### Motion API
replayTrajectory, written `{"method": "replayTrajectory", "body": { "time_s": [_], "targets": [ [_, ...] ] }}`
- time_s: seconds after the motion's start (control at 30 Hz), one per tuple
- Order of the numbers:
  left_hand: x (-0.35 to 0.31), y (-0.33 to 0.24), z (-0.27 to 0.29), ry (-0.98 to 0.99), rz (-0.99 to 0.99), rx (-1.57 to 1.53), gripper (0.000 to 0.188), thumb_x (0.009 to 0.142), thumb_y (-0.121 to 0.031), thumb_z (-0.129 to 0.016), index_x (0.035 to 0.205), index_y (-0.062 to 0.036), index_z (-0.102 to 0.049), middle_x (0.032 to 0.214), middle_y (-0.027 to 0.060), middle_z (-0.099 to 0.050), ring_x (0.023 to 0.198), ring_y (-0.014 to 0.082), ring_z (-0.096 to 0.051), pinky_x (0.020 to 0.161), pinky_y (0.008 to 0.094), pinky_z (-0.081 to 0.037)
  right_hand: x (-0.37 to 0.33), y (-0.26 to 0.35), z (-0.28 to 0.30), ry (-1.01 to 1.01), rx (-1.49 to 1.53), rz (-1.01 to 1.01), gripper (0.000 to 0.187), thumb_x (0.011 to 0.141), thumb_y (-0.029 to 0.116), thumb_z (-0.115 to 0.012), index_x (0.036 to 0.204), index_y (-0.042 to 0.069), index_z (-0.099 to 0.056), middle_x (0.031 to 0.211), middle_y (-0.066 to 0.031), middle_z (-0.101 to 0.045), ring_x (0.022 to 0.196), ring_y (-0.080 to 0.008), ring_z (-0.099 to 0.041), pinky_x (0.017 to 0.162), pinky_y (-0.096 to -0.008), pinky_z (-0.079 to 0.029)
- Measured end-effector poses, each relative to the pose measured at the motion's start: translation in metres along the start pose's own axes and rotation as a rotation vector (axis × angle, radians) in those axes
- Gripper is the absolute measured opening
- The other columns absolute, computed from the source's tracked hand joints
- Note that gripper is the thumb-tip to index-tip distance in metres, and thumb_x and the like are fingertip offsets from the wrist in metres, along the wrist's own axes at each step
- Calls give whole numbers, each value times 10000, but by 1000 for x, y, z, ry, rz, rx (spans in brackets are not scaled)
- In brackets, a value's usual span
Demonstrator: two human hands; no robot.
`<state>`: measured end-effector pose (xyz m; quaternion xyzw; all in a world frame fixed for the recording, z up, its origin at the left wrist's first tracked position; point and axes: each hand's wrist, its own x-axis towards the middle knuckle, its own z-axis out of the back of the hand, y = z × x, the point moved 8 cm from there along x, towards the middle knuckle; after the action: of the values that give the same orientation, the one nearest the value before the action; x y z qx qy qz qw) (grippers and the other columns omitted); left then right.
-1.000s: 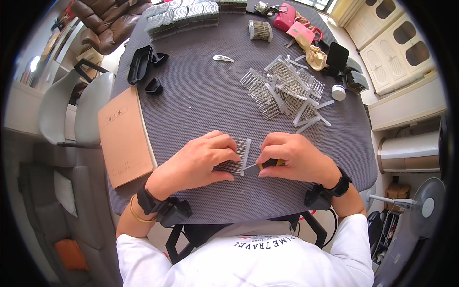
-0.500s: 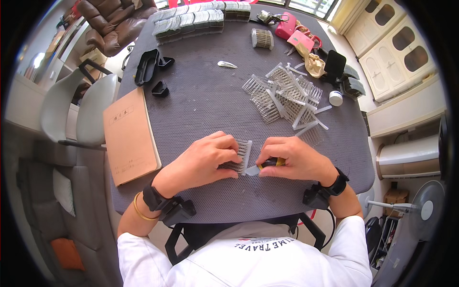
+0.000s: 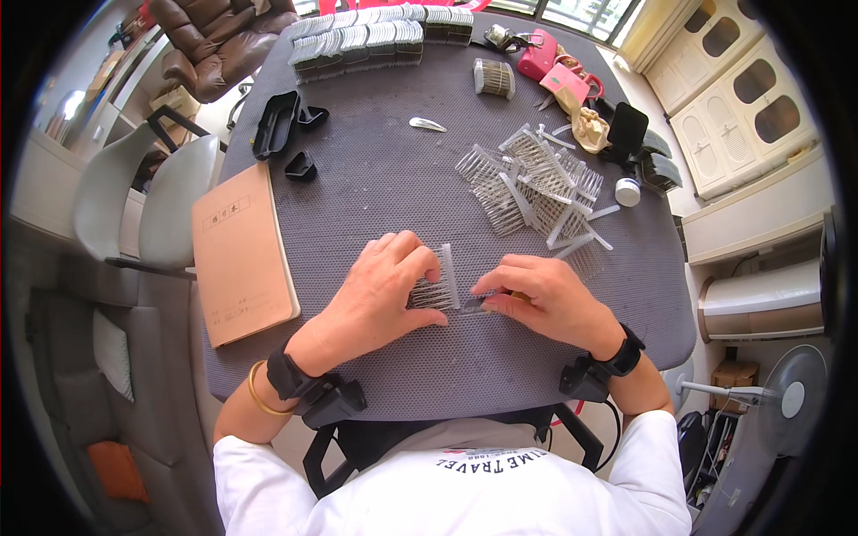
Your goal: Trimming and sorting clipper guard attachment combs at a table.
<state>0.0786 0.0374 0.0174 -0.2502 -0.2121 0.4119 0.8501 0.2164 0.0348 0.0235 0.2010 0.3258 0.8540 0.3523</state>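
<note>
A large grey table (image 3: pixel 375 188), rounded at its corners, was seen filling most of the view. A tan notebook (image 3: pixel 239 252) was laid flat along its left edge, well apart from the hands. A long row of stacked clear combs (image 3: pixel 366 37) was ranged along the far edge, and a loose heap of clear plastic hair combs (image 3: pixel 534 183) was scattered right of the middle, beyond the hands. A black open case (image 3: pixel 275 123) was set at the far left, with two small black pieces just beside it. Near the front edge, the left hand (image 3: pixel 380 290) was laid over a clear hair comb (image 3: pixel 436 284), its fingers curled and pressed down on the teeth, so that the comb was held against the table with its spine turned to the right. The right hand (image 3: pixel 550 299) was placed just beside it, its thumb and fingers drawn together in a pinch on a small dark metal clip (image 3: pixel 478 304), which was held against the comb's spine. A small white jar (image 3: pixel 627 191) was stood at the right of the heap, and a single silver snap clip (image 3: pixel 427 124) was left alone on the far middle of the table.
</note>
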Motion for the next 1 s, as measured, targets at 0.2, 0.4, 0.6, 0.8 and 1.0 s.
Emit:
{"method": "replayTrajectory", "body": {
  "time_s": [0.2, 0.4, 0.6, 0.8, 1.0],
  "targets": [
    [3, 23, 6, -149, 114, -183, 355, 704, -145, -744, 992, -64, -551, 799, 62, -517, 745, 203, -518, 674, 311, -440, 6, 6, 7, -108, -284, 184, 134, 776, 98, -668, 909, 94, -655, 764, -26, -577, 669, -188, -556, 590, -307, -432],
    [6, 30, 11, -188, 116, -163, 479, 727, -109, -727, 1179, -74, -575, 737, 39, -516, 688, 158, -502, 616, 278, -443, 16, -2, 3, -167, -153, 60, 95, 793, 126, -647, 887, 108, -641, 738, -23, -559, 709, -185, -567, 587, -299, -467],
    [7, 33, 17, -204, 21, 91, 504, 736, -199, -724, 1204, -81, -579, 751, 36, -541, 725, 190, -459, 686, 318, -391, 28, -5, 3, -213, -109, 109, 118, 786, 36, -654, 895, 78, -671, 757, -44, -558, 640, -161, -537, 560, -272, -437],
    [7, 35, 16, -212, 16, 70, 469, 747, -212, -712, 1182, -81, -594, 766, 31, -551, 741, 196, -467, 702, 331, -380, 31, -9, 1, -220, -137, 37, 82, 778, 129, -670, 859, 136, -678, 732, -17, -555, 631, -161, -566, 550, -282, -469],
    [5, 35, 16, -226, 21, 69, 459, 754, -218, -705, 1180, -85, -596, 781, 29, -550, 757, 200, -471, 721, 339, -371, 32, -8, -1, -225, -159, 63, 82, 770, 138, -681, 852, 135, -679, 729, -12, -554, 593, -155, -562, 518, -275, -463]
  ]
}}
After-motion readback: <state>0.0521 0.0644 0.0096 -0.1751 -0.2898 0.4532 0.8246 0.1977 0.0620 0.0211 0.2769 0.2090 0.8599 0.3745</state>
